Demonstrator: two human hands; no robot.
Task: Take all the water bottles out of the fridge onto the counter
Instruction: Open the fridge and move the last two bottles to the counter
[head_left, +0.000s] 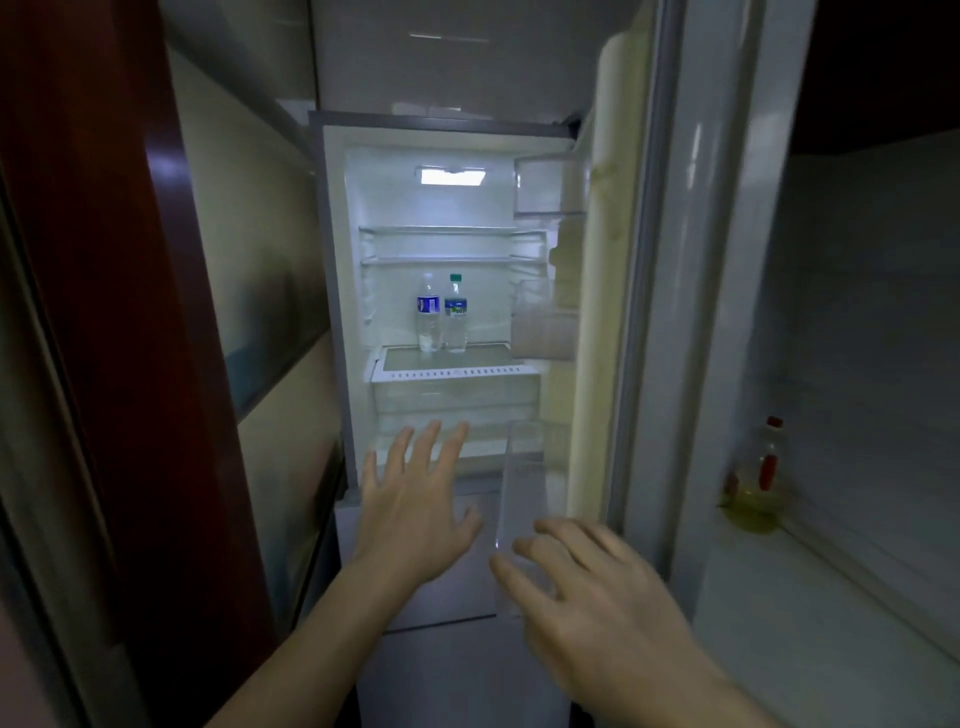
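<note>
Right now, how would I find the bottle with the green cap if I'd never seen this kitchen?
Look inside the lit, open fridge, at the glass shelf above the clear drawers. Two water bottles stand there side by side. Yours is the right one, with a green cap and green label; its neighbour wears a blue label.

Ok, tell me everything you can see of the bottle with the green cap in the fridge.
The green-capped bottle is a clear plastic water bottle with a blue and green label round its upper body. It looks nearly full and its cap is on. It stands upright on the glass shelf above the drawers, in the lit fridge, right of a second clear bottle with a blue label. The two stand close; whether they touch I cannot tell. Neither hand is near it.
</note>
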